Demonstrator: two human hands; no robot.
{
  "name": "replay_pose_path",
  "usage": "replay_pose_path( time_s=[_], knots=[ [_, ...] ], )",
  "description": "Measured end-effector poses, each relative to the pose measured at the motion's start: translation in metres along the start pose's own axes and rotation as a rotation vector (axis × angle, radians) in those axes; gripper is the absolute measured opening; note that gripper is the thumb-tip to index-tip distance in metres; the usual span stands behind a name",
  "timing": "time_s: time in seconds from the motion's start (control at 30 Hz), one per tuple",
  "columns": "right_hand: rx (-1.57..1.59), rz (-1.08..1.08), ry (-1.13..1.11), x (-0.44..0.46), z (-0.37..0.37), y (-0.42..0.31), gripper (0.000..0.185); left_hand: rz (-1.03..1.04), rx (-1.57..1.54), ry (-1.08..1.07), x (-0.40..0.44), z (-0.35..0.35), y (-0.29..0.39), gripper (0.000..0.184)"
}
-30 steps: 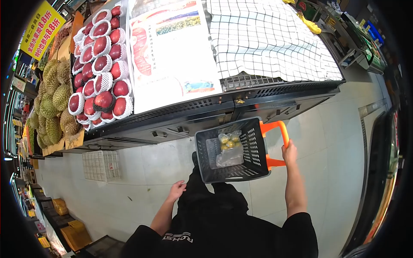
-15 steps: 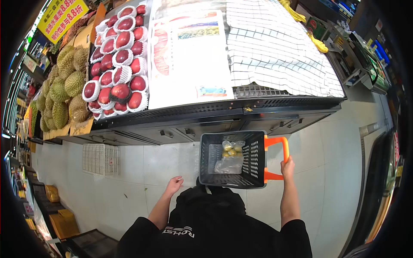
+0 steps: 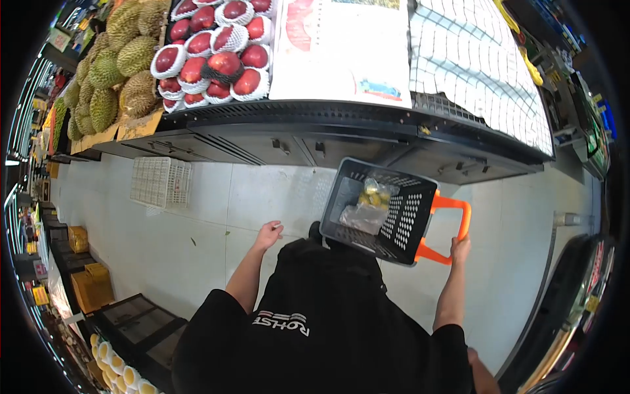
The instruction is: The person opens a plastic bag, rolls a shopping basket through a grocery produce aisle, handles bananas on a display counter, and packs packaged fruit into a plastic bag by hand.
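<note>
My right hand (image 3: 461,247) is closed around the orange handle (image 3: 466,220) of a dark grey shopping basket (image 3: 410,220). The basket stands tilted in front of me, to the right. Inside it are a clear plastic bag with several yellow-green fruits (image 3: 375,196) and a pale plastic bag (image 3: 363,218). Over the floor on the left hangs my left hand (image 3: 269,235), its fingers loosely curled with a gap at the thumb. Nothing shows in it.
Ahead runs a black display counter (image 3: 315,115) with red apples (image 3: 224,65) in foam nets, a white printed sheet (image 3: 341,59) and a checked cloth (image 3: 472,72). Durians (image 3: 108,65) are piled at left. A white crate (image 3: 161,182) sits on the floor; brown boxes (image 3: 92,287) stand lower left.
The counter, fruit and basket have shifted in view, the counter upward and rightward. The basket has turned slightly clockwise, still held by my right hand. Yellow fruits in foam nets have appeared at lower left.
</note>
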State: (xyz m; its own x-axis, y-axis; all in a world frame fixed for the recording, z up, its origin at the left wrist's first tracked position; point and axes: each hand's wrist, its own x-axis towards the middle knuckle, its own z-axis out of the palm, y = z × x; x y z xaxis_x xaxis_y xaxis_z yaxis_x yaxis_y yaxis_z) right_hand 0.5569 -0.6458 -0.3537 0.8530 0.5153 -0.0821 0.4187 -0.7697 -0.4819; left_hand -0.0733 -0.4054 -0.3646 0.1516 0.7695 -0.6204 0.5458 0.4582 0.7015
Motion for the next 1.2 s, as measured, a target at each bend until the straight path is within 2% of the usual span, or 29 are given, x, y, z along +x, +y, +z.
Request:
replay_pose_path(
  time_s=[0.07,0.17,0.33,0.43,0.57,0.63,0.77,0.97,1.07,1.13,1.2],
  knots=[
    [0.004,0.078,-0.004,-0.016,-0.003,0.001,0.034,-0.018,-0.007,-0.009,-0.001,-0.011,0.000,0.050],
    [-0.022,0.080,0.095,-0.038,0.002,0.025,0.032,-0.037,-0.008,-0.042,0.003,-0.019,-0.001,0.050],
    [0.002,0.250,0.118,-0.085,0.000,0.053,0.031,-0.035,0.080,-0.093,0.012,-0.032,-0.002,0.049],
    [-0.044,0.174,0.242,-0.108,0.005,0.081,0.028,-0.021,0.120,-0.125,0.020,-0.037,0.002,0.049],
    [0.007,0.309,0.225,-0.130,0.003,0.112,0.024,-0.022,0.134,-0.164,0.019,-0.046,-0.002,0.050],
    [0.231,0.523,0.154,-0.144,-0.008,0.082,0.021,-0.023,0.182,-0.189,0.021,-0.048,-0.006,0.050],
    [0.269,0.531,0.222,-0.170,-0.010,0.087,0.020,-0.023,0.227,-0.201,0.011,-0.044,-0.015,0.050],
    [0.395,0.673,0.314,-0.212,0.003,0.080,0.021,-0.059,0.254,-0.219,0.009,-0.012,-0.016,0.049],
    [0.577,0.730,0.366,-0.237,0.017,0.078,0.020,-0.045,0.276,-0.238,0.009,0.018,-0.006,0.050],
    [0.907,0.764,0.364,-0.255,0.020,0.074,0.017,0.060,0.274,-0.286,0.012,0.038,0.004,0.051],
    [1.004,0.814,0.336,-0.272,0.021,0.067,0.017,0.105,0.287,-0.322,0.016,0.064,0.014,0.051]
  ],
)
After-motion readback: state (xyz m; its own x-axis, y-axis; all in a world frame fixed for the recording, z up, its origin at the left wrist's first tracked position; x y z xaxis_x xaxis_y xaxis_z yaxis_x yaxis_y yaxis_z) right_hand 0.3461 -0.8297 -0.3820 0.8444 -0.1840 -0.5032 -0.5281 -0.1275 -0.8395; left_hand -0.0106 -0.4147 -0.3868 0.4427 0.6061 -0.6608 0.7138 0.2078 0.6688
